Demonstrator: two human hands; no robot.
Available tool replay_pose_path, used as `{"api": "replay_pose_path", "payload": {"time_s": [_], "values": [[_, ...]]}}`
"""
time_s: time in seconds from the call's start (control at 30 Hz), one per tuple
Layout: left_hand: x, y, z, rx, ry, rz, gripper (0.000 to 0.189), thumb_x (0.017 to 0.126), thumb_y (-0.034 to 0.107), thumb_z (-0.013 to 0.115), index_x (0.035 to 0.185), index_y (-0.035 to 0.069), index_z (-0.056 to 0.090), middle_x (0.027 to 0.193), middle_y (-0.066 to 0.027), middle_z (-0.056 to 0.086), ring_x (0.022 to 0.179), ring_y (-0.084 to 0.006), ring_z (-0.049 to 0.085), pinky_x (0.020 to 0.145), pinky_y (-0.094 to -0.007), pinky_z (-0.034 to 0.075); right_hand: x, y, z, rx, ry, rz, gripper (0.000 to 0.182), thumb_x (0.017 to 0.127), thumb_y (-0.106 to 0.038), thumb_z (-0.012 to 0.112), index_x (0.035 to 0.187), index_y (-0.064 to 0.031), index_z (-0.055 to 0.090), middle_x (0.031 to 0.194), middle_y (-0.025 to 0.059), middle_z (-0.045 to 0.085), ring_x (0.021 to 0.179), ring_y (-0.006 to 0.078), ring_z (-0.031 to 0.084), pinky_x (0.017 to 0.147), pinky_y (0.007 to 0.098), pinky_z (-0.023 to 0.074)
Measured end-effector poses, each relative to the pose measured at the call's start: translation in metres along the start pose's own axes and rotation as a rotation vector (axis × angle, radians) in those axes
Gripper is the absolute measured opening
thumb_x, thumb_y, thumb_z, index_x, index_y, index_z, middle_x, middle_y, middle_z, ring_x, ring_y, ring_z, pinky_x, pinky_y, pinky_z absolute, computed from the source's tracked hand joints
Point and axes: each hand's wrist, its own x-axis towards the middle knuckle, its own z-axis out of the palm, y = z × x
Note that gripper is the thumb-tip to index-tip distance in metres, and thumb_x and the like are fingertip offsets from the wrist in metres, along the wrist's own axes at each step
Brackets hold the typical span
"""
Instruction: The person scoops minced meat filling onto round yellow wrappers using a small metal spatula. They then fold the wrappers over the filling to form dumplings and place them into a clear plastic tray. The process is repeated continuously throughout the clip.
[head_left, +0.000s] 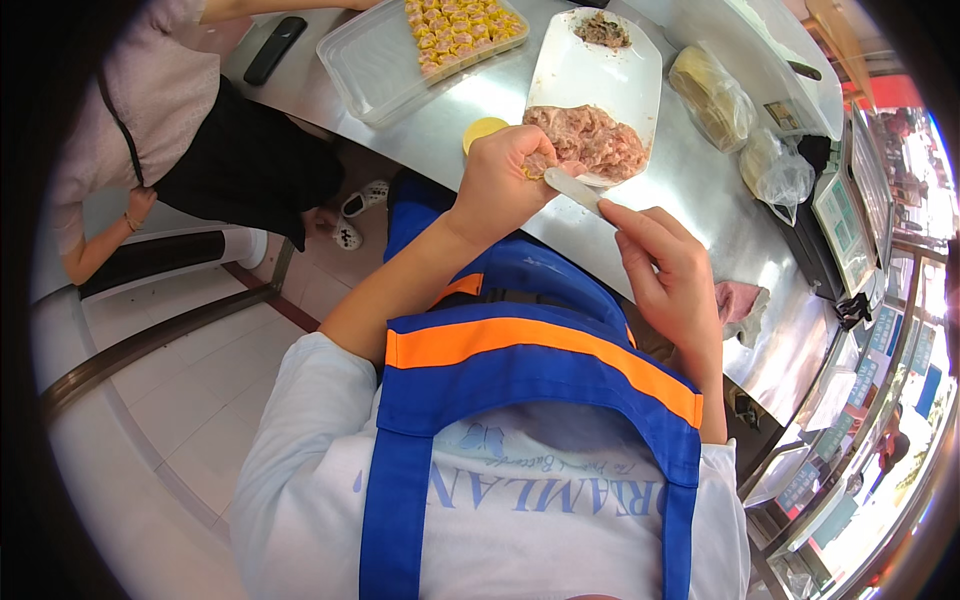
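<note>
My left hand (506, 176) is curled around a small dumpling (535, 165) with a yellow wrapper and pink filling. Between the fingers and thumb of my right hand (660, 262) is a flat, pale spatula (574, 189), its rounded tip beside the dumpling. Right behind my left hand, a mound of minced meat (592, 142) lies at the near end of a white tray (592, 75); a smaller, darker heap of filling (602, 31) is at its far end. A round yellow wrapper (484, 133) lies on the metal table (442, 154), partly covered by my left hand.
A clear plastic container (367, 90) holds rows of yellow-wrapped dumplings (457, 34). A black case (275, 51) lies left of it. Bagged yellow wrappers (711, 97), another plastic bag (776, 172), a scale (844, 225) and a pink cloth (739, 304) are at right. Another person (172, 135) stands at left.
</note>
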Motion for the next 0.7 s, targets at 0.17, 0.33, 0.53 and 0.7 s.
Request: {"api": "replay_pose_path", "payload": {"time_s": [0.17,0.33,0.53,0.7], "values": [[0.002,0.001,0.004,0.01,0.025,0.03,0.026,0.072,0.014,0.079,0.071,0.003,0.056,0.066,-0.005,0.055,0.06,-0.0133,0.05,0.056,-0.0261,0.042,0.002,-0.002,0.007,-0.053,0.052,-0.051,0.032,0.08,0.004,0.057,0.11,-0.0065,0.065,0.075,0.0086,0.06,0.062,0.0203,0.059,0.056,0.0299,0.0459],[0.003,0.003,-0.001,-0.176,-0.044,-0.176,0.025,0.075,0.012,0.077,0.091,0.003,0.061,0.072,-0.0001,0.057,0.065,-0.0076,0.051,0.059,-0.0222,0.043,-0.007,0.005,-0.009,0.254,0.009,0.054,0.029,0.086,0.003,0.054,0.113,-0.0024,0.063,0.074,0.0061,0.056,0.069,0.014,0.053,0.064,0.0246,0.042],[0.0,0.003,-0.011,-0.618,-0.253,-0.514,0.034,0.083,0.008,0.068,0.114,-0.001,0.057,0.081,-0.001,0.061,0.071,-0.0056,0.054,0.063,-0.0178,0.044,-0.009,0.018,-0.008,0.162,0.127,0.086,0.028,0.086,0.001,0.056,0.113,-0.0021,0.063,0.074,0.0055,0.055,0.067,0.0131,0.051,0.062,0.0249,0.041],[0.003,0.005,-0.024,-0.57,-0.436,-0.605,0.024,0.084,0.01,0.068,0.106,0.002,0.059,0.079,-0.0017,0.06,0.07,-0.0052,0.055,0.063,-0.0165,0.043,-0.007,0.014,-0.002,0.088,0.077,0.049,0.028,0.085,0.001,0.057,0.112,-0.0039,0.064,0.074,0.0074,0.056,0.064,0.0156,0.053,0.059,0.0264,0.042]]}}
